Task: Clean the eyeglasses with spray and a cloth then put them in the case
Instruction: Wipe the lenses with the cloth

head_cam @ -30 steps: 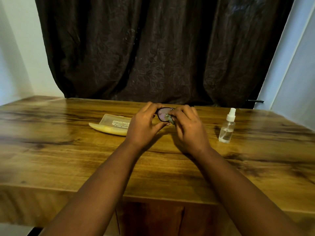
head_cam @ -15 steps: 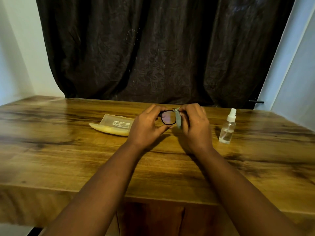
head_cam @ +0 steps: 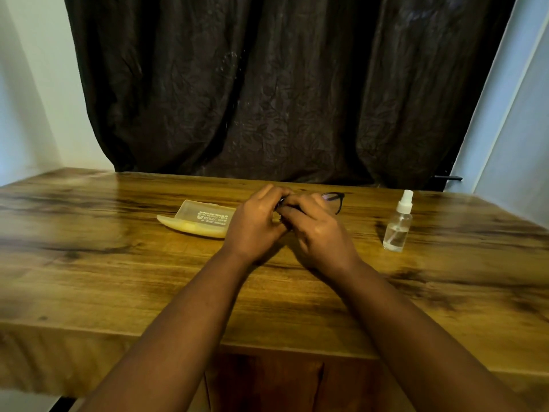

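Black-framed eyeglasses (head_cam: 334, 200) are held above the wooden table (head_cam: 118, 278), one lens sticking out past my right fingers. My left hand (head_cam: 255, 224) grips the glasses' left side. My right hand (head_cam: 318, 230) presses against the other lens; the grey cloth is hidden between the fingers. The open yellowish case (head_cam: 199, 218) lies on the table just left of my left hand. A small clear spray bottle (head_cam: 398, 224) with a white nozzle stands upright to the right of my hands.
A dark curtain (head_cam: 267, 99) hangs behind the table's far edge. Pale walls flank it on both sides. The table's front edge runs just below my forearms.
The hands have drawn closer together. The cloth, visible half a second ago, is now covered by my right fingers, and the right lens now shows beyond them.
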